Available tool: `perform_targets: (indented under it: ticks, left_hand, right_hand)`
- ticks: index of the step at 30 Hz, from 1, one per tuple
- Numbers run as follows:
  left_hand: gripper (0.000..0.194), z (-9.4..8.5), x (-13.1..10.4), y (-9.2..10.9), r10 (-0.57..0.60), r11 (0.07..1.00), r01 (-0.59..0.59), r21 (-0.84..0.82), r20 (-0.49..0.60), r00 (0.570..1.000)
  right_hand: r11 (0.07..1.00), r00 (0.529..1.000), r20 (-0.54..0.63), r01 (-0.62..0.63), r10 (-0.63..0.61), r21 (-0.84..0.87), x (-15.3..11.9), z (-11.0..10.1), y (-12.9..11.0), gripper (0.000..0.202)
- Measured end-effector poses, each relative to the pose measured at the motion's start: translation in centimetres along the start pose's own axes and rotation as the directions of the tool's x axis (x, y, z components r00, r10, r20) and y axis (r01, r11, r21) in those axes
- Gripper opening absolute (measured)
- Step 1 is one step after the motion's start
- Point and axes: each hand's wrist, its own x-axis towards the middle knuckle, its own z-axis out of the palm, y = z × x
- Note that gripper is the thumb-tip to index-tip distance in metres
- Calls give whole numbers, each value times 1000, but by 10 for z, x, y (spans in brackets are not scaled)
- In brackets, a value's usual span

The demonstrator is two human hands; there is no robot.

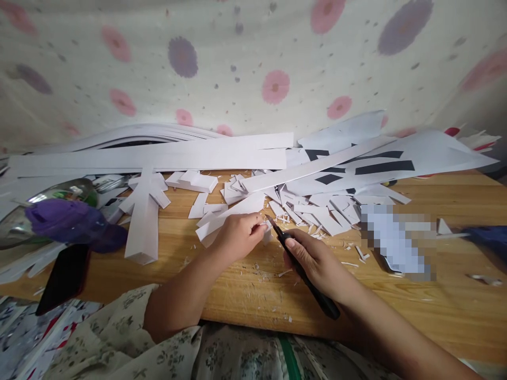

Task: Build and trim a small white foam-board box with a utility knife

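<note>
Near the middle of the front edge of a light-brown wooden tabletop, the person's right hand is closed around a slim black-handled knife, blade pointing toward the back edge and slightly left. The left hand is positioned just beside the blade, fingers curled toward the thumb; from where I stand, I cannot tell whether its fingertips grip anything. Beyond both hands lies a loose heap of small white paper offcuts, with fine trimmings scattered toward the front edge. Along the back edge are long flat white paper strips; a white sheet with black printed blocks extends toward the back right corner. Left of the hands lies a white paper box-like column with splayed flaps. Toward the front left corner lies a black flat-screened phone, near a purple translucent object.
</note>
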Motion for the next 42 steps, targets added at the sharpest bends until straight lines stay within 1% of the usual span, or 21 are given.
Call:
perform_targets:
  ticks: [7, 11, 15, 18, 20, 24, 30, 33, 42]
  left_hand:
    - [24, -1, -1, 2, 9, 1000, -9, -1, 12, 1000]
    - [23, -1, -1, 2, 4, 1000, -4, 2, 15, 1000]
    - [22, -1, -1, 1, -5, 1000, 5, 2, 13, 1000]
    - [23, 0, -1, -1, -15, 1000, 15, -2, 5, 1000]
    - [22, 0, -1, -2, -22, 1000, 22, -5, -1, 1000]
    - [21, -1, -1, -1, -18, 1000, 18, -15, -9, 1000]
    - [22, -3, -1, 1, -2, 1000, 1, -27, -13, 1000]
    - [22, -2, -1, 1, 7, 999, -8, -32, -9, 1000]
    - [21, -4, -2, 1, 13, 999, -13, -30, 4, 1000]
  right_hand:
    - [996, 1000, -14, -19, 18, -87, 1, 1, 1, 34]
    - [969, 999, -51, -17, 5, -247, 2, 4, 2, 36]
    - [906, 995, -91, -76, 41, -416, 2, 9, 4, 35]
    - [820, 990, -125, -128, 70, -557, 2, 14, 2, 30]
    - [768, 988, -129, -150, 88, -622, 3, 16, 0, 29]
    - [727, 985, -113, -174, 133, -664, 2, 17, -1, 27]
    - [692, 972, -77, -212, 221, -690, -2, 17, 10, 27]
    - [675, 966, -57, -218, 253, -705, -3, 15, 10, 28]
    - [654, 965, -25, -195, 260, -731, -1, 12, 3, 30]
